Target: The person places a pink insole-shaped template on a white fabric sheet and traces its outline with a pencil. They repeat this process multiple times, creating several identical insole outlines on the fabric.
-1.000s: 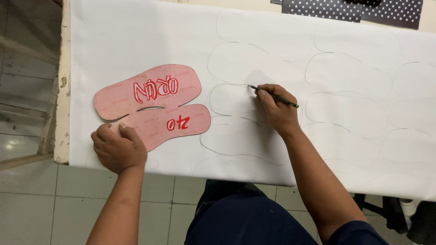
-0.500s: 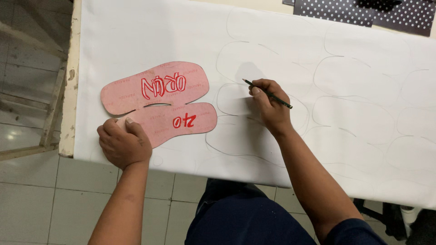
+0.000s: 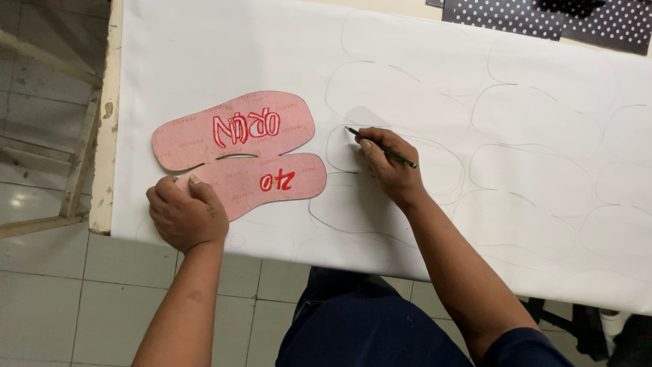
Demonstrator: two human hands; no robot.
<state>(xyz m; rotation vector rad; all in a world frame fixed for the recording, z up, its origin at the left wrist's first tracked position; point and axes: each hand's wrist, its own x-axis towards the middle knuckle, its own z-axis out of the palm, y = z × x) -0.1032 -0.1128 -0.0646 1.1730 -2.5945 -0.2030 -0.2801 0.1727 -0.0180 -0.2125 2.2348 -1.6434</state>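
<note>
- The person's left hand is curled over the near end of a pink sole template, fingers bunched together and pressing that end flat. It's a pin-down, not a lift.
- The template sits at about 9 o'clock on the white sheet, close to the table edge. It's two lobes joined by a narrow neck, with red handwritten marks on it.
- The right hand is at roughly the middle of the sheet, at 3 o'clock from the template and well apart from it. Thumb and fingers pinch a dark pencil, with its tip touching the sheet on one of the traced outlines.
- Handling guess: the template looks like thin, stiff card or fibreboard. So it's probably light, flat, and liable to slide on the smooth sheet unless pressed. The best hold is probably a flat palm or fingertips on a broad lobe. That narrow neck looks like the weak spot for bending.
- The pencil is light and rigid; the grip is down near the tip.
- Up at 1 o'clock there's a dark polka-dot fabric lying past the sheet's far edge.
- A tiled floor shows below the table.
</note>
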